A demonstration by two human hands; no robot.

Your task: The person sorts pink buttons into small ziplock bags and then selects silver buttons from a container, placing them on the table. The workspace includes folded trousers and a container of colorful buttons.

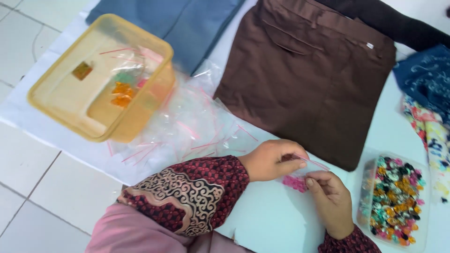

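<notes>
While both hands work together low on the bench (pixel 262 220), left hand (pixel 272 160) and right hand (pixel 330 199) pinch a small clear bag (pixel 300 175) of pink beads, fingers clenched on its red zip strip. Mixed bead tub (pixel 394 199) sits close right.

White sheet (pixel 262 220) bears brown trousers (pixel 309 79), yellow tub (pixel 56 98), bead tray (pixel 424 234).
</notes>
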